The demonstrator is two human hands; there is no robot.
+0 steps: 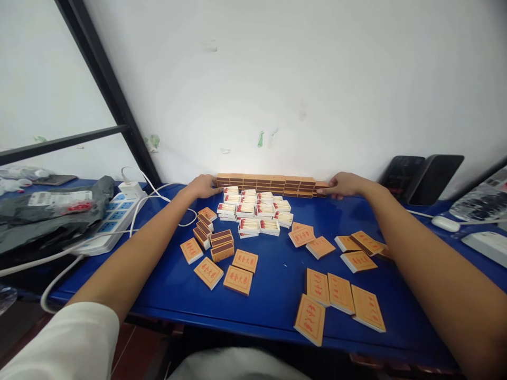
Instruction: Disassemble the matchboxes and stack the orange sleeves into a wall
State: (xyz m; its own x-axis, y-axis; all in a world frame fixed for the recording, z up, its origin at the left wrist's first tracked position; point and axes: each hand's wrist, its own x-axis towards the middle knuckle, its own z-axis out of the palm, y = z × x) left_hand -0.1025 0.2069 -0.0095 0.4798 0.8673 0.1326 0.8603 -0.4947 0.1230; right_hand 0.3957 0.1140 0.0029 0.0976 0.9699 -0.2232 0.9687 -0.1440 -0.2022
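A long low wall of stacked matchboxes (257, 182) stands at the back of the blue table, against the white wall. My left hand (204, 186) rests against its left end, fingers apart and touching the end boxes. At the other end, my right hand (343, 184) has thumb and fingers around a matchbox (321, 184) on the lower, stepped part. In front of the wall lie several open trays of red-tipped matches (253, 209), some piled on others. Closed matchboxes with red lettering (240, 279) are scattered nearer to me, a few standing on edge (222, 245).
On the left are a power strip (113, 219) with a white charger (132, 190), looping white cables and a grey plastic bag (59, 211). Two dark phones (433, 179) lean at the back right, near a white earphone case (446, 224). More matchboxes (343, 293) lie front right.
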